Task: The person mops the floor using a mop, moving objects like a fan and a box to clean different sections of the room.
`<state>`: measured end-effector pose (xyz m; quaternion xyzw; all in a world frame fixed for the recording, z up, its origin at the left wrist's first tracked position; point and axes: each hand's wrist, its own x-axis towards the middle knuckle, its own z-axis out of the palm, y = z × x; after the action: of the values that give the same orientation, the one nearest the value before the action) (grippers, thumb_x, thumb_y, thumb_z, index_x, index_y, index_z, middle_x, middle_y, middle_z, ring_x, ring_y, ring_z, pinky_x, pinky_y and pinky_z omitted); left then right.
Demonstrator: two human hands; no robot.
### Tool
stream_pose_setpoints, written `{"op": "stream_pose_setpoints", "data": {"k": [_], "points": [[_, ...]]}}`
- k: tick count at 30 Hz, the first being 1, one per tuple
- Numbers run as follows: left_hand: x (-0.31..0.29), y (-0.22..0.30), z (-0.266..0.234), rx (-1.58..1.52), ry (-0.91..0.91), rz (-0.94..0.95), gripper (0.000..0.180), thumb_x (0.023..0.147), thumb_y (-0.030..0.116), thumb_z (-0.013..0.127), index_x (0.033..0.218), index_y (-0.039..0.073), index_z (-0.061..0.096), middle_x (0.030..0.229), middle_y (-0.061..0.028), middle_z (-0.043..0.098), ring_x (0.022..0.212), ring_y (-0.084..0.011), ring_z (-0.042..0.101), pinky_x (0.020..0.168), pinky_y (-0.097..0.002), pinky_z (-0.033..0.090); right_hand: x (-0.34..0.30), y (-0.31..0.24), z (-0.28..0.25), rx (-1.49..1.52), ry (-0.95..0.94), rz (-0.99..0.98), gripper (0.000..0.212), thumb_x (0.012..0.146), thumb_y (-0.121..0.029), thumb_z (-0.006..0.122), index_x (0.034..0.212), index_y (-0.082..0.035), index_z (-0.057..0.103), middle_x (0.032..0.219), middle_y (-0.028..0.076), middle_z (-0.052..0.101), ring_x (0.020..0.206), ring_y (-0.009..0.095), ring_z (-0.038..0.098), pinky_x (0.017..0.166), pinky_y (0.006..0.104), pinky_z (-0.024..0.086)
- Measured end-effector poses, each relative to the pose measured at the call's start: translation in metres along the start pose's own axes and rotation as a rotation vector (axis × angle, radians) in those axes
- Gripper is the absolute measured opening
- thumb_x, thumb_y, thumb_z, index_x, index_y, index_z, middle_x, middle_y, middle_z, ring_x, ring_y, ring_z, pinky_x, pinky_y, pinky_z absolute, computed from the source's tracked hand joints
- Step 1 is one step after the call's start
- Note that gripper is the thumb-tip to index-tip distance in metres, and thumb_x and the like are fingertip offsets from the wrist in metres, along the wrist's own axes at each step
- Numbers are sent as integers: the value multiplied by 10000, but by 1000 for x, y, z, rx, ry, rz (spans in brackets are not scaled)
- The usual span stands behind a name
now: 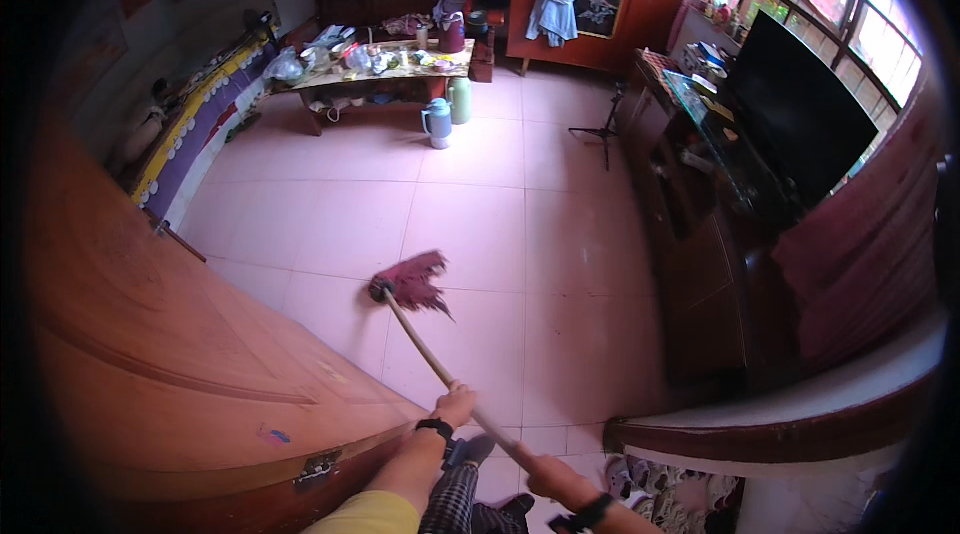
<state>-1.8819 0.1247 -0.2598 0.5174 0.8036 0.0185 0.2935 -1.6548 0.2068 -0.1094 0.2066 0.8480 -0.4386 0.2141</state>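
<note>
A mop with a long wooden handle (422, 346) slants across the lower middle of the head view. Its dark red cloth head (412, 281) lies spread on the pale tiles, the strands pointing right. Partway down the shaft, my left hand (457, 404) is closed around it, a dark band at the wrist. Nearer to me, my right hand (553, 477) grips the upper end of the handle, and it too has a dark band at the wrist.
An orange wooden door (180, 324) stands close at left. Thermos flasks (438, 124) stand by a cluttered low table (400, 71). A small tripod (604, 129) is near the TV cabinet (700, 264) at right. Shoes (670, 494) lie at lower right, beside a wall end (780, 439).
</note>
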Motion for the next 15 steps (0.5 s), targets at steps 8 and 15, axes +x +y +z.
{"op": "stream_pose_setpoints", "data": {"k": [8,15], "points": [[-28,-62,-16,-109,99,-164,283,740,28,538,1018,82,529,1242,-82,411,1257,-292,263,902,-423,424,96,-22,55,-45,117,-157,458,772,-22,469,1208,-76,341,684,217,585,696,420,571,596,489,450],[-43,-28,29,-173,103,-157,302,720,41,551,1017,73,514,1241,-99,394,1254,-296,253,917,-444,402,-21,-34,5,-392,6,-26,554,822,-68,397,1349,-153,250,663,171,582,559,339,583,491,440,471]]}}
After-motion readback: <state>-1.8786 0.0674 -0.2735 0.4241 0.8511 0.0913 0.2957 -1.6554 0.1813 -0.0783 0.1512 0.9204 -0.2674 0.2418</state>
